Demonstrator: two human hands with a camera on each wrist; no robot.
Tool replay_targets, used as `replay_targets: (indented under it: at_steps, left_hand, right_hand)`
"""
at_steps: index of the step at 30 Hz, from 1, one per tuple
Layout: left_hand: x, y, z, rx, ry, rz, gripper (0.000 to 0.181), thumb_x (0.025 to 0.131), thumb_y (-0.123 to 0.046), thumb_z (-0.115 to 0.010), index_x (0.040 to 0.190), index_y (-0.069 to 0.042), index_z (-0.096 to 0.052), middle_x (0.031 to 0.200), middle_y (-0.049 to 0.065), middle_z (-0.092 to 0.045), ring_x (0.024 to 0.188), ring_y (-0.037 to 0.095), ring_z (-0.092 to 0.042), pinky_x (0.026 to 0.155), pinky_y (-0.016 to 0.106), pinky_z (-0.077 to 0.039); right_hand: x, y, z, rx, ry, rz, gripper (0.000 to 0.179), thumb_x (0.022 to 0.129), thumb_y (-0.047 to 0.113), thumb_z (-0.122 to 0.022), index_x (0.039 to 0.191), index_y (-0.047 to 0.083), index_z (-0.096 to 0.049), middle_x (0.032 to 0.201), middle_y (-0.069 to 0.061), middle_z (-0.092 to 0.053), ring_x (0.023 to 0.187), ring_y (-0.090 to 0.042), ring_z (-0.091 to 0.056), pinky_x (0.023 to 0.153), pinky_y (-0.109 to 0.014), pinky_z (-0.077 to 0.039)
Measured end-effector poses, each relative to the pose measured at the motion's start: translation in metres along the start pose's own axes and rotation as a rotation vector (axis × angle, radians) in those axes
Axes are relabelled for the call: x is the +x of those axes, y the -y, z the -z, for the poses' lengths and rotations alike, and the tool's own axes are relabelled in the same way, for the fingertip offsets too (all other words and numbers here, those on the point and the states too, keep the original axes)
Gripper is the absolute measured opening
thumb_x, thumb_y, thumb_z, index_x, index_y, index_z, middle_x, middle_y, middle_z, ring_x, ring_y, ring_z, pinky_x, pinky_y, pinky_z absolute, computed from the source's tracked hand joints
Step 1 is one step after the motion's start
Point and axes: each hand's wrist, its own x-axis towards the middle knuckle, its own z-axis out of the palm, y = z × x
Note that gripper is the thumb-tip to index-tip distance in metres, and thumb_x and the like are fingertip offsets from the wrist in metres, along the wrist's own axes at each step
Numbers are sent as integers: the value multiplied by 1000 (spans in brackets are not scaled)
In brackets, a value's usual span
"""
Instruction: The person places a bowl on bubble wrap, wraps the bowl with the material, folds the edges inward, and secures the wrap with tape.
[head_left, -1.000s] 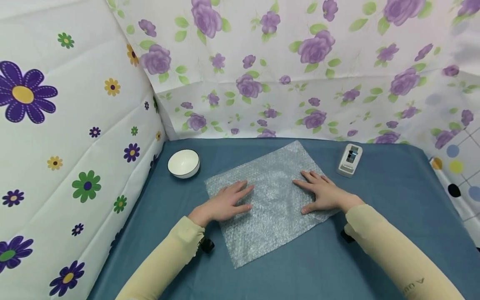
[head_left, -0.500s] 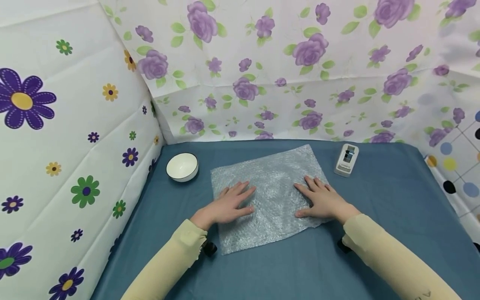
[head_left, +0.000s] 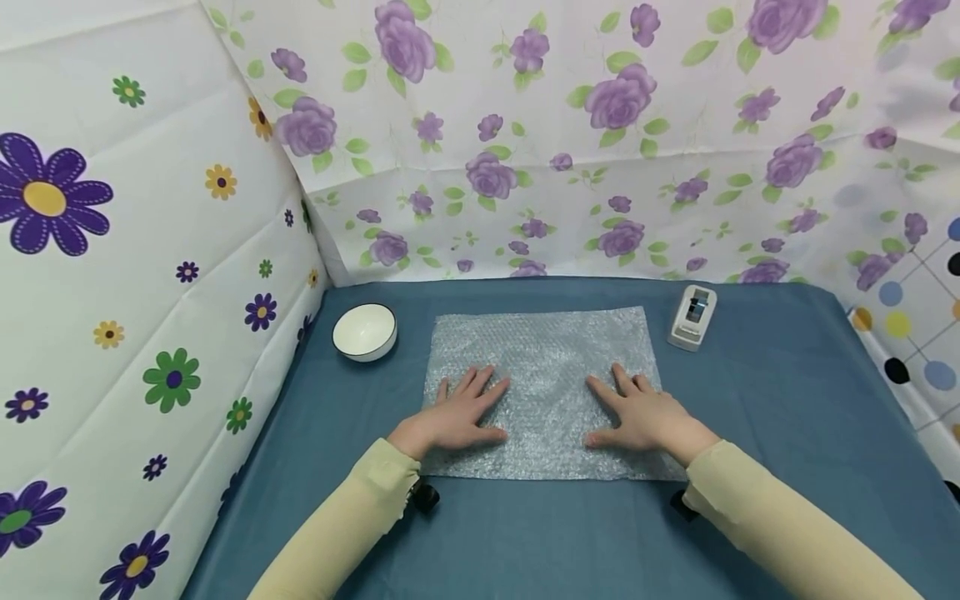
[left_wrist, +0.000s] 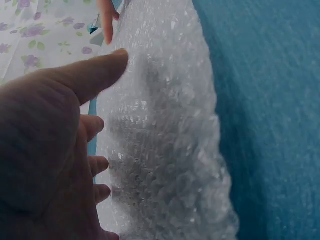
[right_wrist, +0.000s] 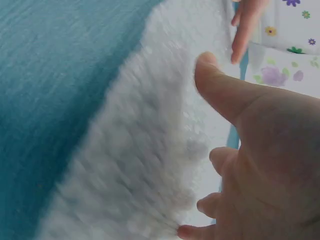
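Observation:
A sheet of clear bubble wrap (head_left: 547, 350) lies flat on the blue cloth, its long edges running roughly left to right. On its left part rests my left hand (head_left: 461, 414), fingers spread and thumb pointing inward. My right hand (head_left: 637, 414) lies over the right part in much the same pose, fingers spread. In the left wrist view the fingertips meet the bubble wrap (left_wrist: 165, 125) and nothing is gripped. The right wrist view shows the right hand (right_wrist: 265, 135) with its fingertips at the bubble wrap (right_wrist: 135, 135), which looks blurred there.
A white bowl (head_left: 365, 332) with a dark rim stands at the back left. Toward the back right lies a white device (head_left: 692, 317) with a dark window. Blue cloth (head_left: 540, 542) covers the table. Flowered sheets (head_left: 450, 125) rise behind and to the left.
Under both hands the bubble wrap has turned from a slant until its edges lie nearly level. The hands have come slightly nearer the person. Bowl and white device stay in place.

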Motion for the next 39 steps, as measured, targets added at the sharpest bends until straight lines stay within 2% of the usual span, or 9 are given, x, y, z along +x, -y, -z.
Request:
replay_targets:
  at_steps: [4, 6, 8, 12, 16, 21, 26, 34, 39]
  left_hand:
    - [0, 1, 0, 34, 12, 22, 92, 104, -55, -68, 174, -24, -17, 180, 12, 0, 164, 38, 6, 122, 78, 0]
    - [0, 1, 0, 41, 14, 26, 95, 102, -55, -70, 174, -23, -17, 180, 12, 0, 164, 38, 6, 122, 77, 0]
    - [0, 2, 0, 36, 13, 29, 96, 101, -54, -72, 174, -23, -18, 180, 12, 0, 164, 38, 6, 122, 77, 0]
    - [0, 3, -1, 10, 10, 28, 98, 99, -53, -75, 174, -21, -20, 180, 12, -1, 164, 38, 5, 122, 77, 2]
    - [0, 6, -1, 0, 14, 24, 101, 97, -53, -77, 174, -19, -20, 180, 10, -1, 164, 37, 6, 122, 77, 3]
    - [-1, 11, -1, -10, 28, 26, 104, 96, -51, -80, 174, -20, -19, 180, 8, 0, 164, 36, 7, 121, 78, 5]
    - [-2, 15, 0, -28, 33, 27, 104, 95, -49, -81, 174, -21, -20, 180, 6, 0, 164, 34, 8, 118, 81, 7]
    - [-5, 19, 1, -72, 33, 15, 105, 94, -48, -82, 174, -19, -19, 181, 7, 2, 164, 33, 10, 119, 79, 11]
    - [-5, 18, 2, -57, 51, 24, 105, 94, -47, -82, 174, -22, -19, 181, 5, 2, 165, 31, 10, 119, 78, 10]
  right_hand:
    - [-3, -2, 7, -4, 7, 17, 112, 87, 67, -80, 173, 19, -26, 173, -33, -9, 150, -66, -23, 99, -80, -43]
    - [-3, -4, 9, -1, 1, 19, 118, 83, 65, -85, 173, 20, -24, 174, -33, -6, 151, -66, -20, 103, -80, -40]
    - [-2, -7, 10, -9, -11, 45, 124, 78, 65, -89, 173, 19, -23, 174, -32, -5, 153, -64, -15, 109, -80, -34]
    - [3, -24, 6, 38, -10, 142, 137, 69, 66, -93, 174, 21, -18, 175, -30, 2, 156, -62, 2, 117, -82, -11]
    - [8, -43, 2, 115, 43, 176, 147, 64, 67, -95, 174, 18, -12, 176, -28, 7, 156, -61, 8, 117, -83, -2]
    - [8, -51, 1, 127, 82, 174, 151, 63, 69, -95, 174, 13, -10, 177, -24, 7, 158, -57, 8, 118, -81, -1]
    - [7, -60, -2, 106, 59, 180, 153, 60, 74, -93, 174, 14, -10, 177, -25, 8, 159, -54, 8, 120, -78, -1]
    - [10, -72, -10, 166, 10, 188, 155, 58, 77, -92, 174, 16, -9, 177, -23, 11, 159, -53, 14, 119, -78, 5]
    - [8, -72, -10, 187, 7, 190, 156, 57, 77, -92, 174, 17, -9, 177, -23, 10, 158, -54, 13, 118, -79, 7]
